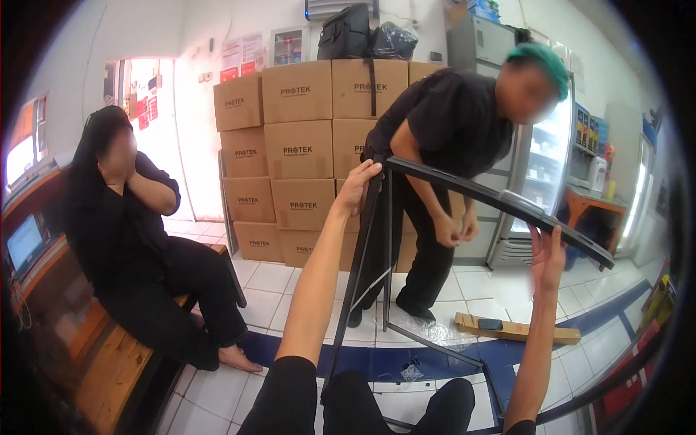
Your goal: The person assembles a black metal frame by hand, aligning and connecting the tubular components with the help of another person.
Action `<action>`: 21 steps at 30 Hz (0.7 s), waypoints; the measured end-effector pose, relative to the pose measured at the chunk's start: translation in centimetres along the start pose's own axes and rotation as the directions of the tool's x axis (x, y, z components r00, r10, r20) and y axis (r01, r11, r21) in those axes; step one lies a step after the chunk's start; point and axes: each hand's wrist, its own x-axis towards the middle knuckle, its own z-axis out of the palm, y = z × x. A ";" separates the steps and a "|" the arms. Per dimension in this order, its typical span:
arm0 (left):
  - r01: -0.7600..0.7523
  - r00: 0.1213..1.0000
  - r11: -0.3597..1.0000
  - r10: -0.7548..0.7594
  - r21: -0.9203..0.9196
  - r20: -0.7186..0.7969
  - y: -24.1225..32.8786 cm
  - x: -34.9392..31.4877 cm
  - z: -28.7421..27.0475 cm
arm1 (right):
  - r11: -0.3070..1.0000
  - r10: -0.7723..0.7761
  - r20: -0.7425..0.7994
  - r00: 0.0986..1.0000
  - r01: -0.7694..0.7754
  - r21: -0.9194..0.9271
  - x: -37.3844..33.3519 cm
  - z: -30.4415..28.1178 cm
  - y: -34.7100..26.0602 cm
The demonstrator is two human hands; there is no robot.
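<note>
A black metal frame (500, 193) of slim square bars stands tilted in front of me, its top bar slanting down to the right. My left hand (357, 190) is closed around the upper left corner, where the upright meets the top bar. Under the right part of that bar, my right hand (548, 257) grips it from below, with the fingertips at its edge. The frame's lower bars reach down beside my knees. Just behind the frame a person (442, 123) in black with a green head covering bends forward, both hands close together and not touching the frame.
At left a person in black (138, 239) sits on a wooden bench (116, 370). Stacked cardboard boxes (301, 148) line the back wall. On the tiled floor lie a long flat carton (522, 331) with a dark phone (491, 324), clear plastic wrap (438, 333) and a small bag (412, 373).
</note>
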 end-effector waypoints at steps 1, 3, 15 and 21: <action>-0.001 1.000 1.000 0.000 0.020 0.001 0.0 0.1 0.0 | 1.000 0.002 -0.001 1.000 -0.002 -0.005 0.2 0.0 0.0; 0.001 1.000 0.999 -0.001 0.054 0.001 -0.2 0.1 0.1 | 1.000 0.009 -0.005 1.000 -0.009 -0.022 0.4 -0.3 -0.1; 0.030 0.999 1.000 -0.030 0.006 0.019 0.7 -0.6 1.0 | 0.999 -0.010 0.045 0.999 0.012 -0.049 0.6 0.4 -0.6; -0.017 1.000 0.997 0.018 0.072 -0.008 0.2 -0.5 1.5 | 0.998 0.042 0.044 0.998 -0.040 -0.051 0.9 -0.1 -0.6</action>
